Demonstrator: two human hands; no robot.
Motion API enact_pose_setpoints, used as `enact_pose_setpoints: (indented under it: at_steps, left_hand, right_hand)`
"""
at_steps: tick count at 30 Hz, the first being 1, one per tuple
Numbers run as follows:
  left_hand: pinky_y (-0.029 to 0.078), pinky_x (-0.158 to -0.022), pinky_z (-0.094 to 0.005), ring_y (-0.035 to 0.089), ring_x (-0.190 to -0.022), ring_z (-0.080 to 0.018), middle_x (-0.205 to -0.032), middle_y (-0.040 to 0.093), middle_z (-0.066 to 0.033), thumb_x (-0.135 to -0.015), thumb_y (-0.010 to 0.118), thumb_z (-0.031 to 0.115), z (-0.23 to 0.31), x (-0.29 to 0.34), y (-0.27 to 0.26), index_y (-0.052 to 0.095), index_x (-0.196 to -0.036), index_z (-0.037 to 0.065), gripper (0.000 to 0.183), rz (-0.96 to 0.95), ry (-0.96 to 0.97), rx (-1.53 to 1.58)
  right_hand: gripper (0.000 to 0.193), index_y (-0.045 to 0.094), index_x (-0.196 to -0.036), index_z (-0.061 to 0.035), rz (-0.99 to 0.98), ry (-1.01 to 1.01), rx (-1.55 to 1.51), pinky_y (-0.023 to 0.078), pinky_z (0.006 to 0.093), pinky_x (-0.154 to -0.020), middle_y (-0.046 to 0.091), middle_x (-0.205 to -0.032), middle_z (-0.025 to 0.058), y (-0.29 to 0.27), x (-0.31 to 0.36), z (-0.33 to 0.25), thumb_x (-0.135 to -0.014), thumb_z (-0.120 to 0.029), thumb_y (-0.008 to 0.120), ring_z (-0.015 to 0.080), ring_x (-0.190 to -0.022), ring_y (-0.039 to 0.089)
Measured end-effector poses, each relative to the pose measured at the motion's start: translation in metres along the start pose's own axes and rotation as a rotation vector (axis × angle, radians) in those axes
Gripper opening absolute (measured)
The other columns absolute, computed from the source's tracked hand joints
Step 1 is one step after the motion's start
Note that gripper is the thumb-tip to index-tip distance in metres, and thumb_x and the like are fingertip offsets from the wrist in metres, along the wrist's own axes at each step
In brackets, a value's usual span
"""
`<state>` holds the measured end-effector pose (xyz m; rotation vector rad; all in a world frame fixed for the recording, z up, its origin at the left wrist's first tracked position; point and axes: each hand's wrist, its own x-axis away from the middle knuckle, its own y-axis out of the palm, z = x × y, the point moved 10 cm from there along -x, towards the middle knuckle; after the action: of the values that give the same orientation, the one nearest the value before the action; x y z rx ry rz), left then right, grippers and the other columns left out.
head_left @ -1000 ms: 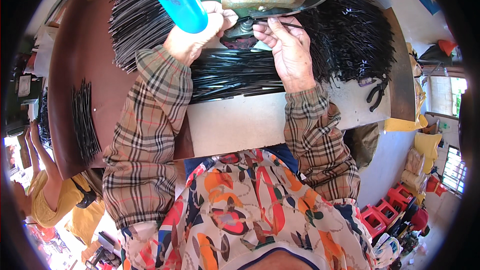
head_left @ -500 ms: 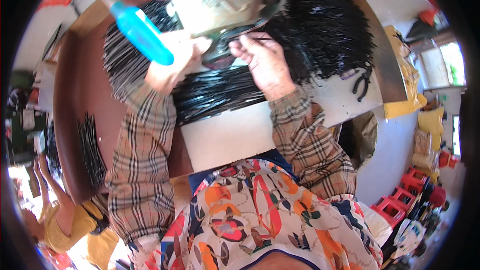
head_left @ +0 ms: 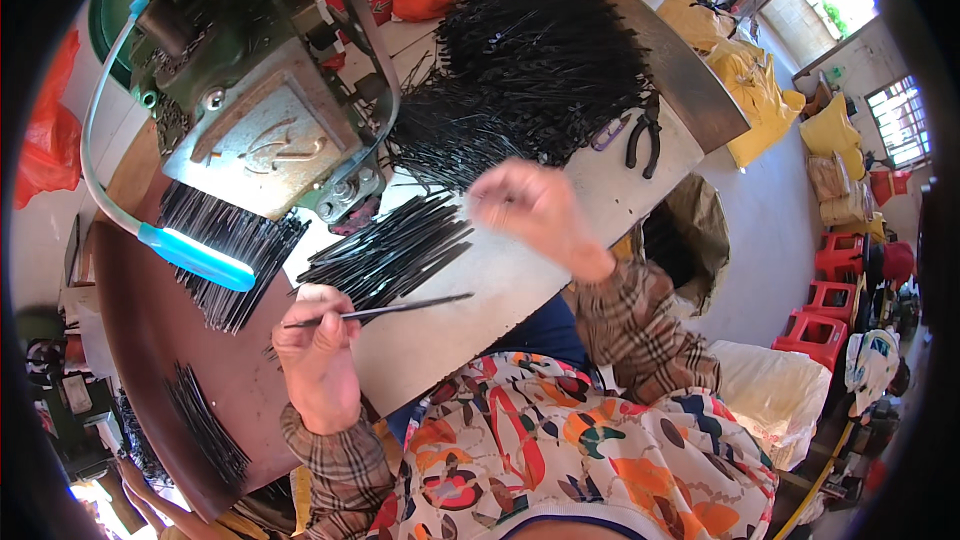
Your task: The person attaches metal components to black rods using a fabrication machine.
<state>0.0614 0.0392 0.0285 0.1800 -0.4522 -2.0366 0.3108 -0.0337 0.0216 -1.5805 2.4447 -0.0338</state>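
Room: workshop interior, pale floor, with a barred window [head_left: 900, 122] far off to the right of the machine. Desk [head_left: 400, 365]: curved outline, pale board and brown covering, running under and around the machine.

Machine [head_left: 285, 145]: green body, worn metal front plate; the landmark for all places below.

Lamp [head_left: 200, 258]: blue, lit, on a bent pale neck; at the machine's near left.

Black strip [head_left: 425, 303]: single, thin, lying crosswise in the air on the near side of the machine, clear of its metal parts. Of the two hands, set well apart, the left hand [head_left: 318, 340] pinches it between thumb and fingers, one short end jutting out to the left, the longer to the right.

Right hand [head_left: 530, 212]: to the right of the machine, fingers bent, blurred; whether it grips anything cannot be told.

Loose bunch [head_left: 390, 250]: black strips, just in front of the machine, between the two hands.

Large heap [head_left: 545, 70]: black strips, right of the machine.

Laid stack [head_left: 220, 285]: dark strips, near left of the machine, partly beneath the lamp.

Pliers [head_left: 646, 143]: black-handled, right of the machine, beyond the large heap.

Red stools [head_left: 815, 335]: on the floor, far right of the machine.
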Motion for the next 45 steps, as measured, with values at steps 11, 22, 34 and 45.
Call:
enact_pose_setpoints:
  at_steps: [11, 22, 34, 45]
  left_hand:
    - [0.042, -0.063, -0.0276, 0.048, -0.068, -0.0121, -0.088, 0.053, -0.0026, -0.093, 0.058, 0.017, -0.02, -0.007, 0.029, 0.057, -0.114, -0.002, 0.029, 0.02, -0.042, 0.147]
    - [0.049, -0.061, -0.0237, 0.061, -0.071, -0.0138, -0.083, 0.059, -0.0046, -0.089, 0.055, 0.004, -0.032, -0.051, 0.012, 0.055, -0.113, -0.005, 0.026, 0.037, -0.089, -0.144]
    - [0.04, -0.046, -0.0182, 0.053, -0.057, -0.0068, -0.077, 0.06, -0.0027, -0.086, 0.056, -0.002, -0.039, -0.059, -0.01, 0.055, -0.12, -0.006, 0.034, 0.096, -0.023, -0.047]
    - [0.036, -0.043, -0.0182, 0.049, -0.052, -0.0053, -0.072, 0.058, -0.0018, -0.085, 0.057, -0.003, -0.04, -0.06, -0.011, 0.058, -0.118, -0.005, 0.033, 0.158, 0.002, -0.038]
  right_hand:
    - [0.017, 0.069, -0.089, -0.0075, 0.184, -0.468, 0.972, 0.049, 0.0318, -0.067, 0.062, -0.09, 0.0068, -0.062, -0.072, -0.033, -0.075, -0.016, 0.072, 0.0236, -0.077, 0.06]
    - [0.016, 0.064, -0.095, -0.0077, -0.227, -0.644, 0.723, 0.048, 0.0321, -0.052, 0.063, -0.07, 0.0072, 0.096, -0.031, -0.082, -0.082, -0.017, 0.065, 0.0256, -0.063, 0.064]
    - [0.019, 0.061, -0.104, 0.0016, -0.308, 0.232, -0.227, 0.044, 0.0184, -0.048, 0.06, -0.074, 0.0005, 0.138, -0.043, 0.027, -0.093, -0.014, 0.057, 0.0032, -0.056, 0.051]
    - [0.017, 0.062, -0.099, 0.0044, -0.249, 0.194, -0.323, 0.043, 0.0189, -0.045, 0.059, -0.071, 0.0021, 0.137, -0.042, 0.024, -0.092, -0.011, 0.058, 0.0035, -0.054, 0.051]
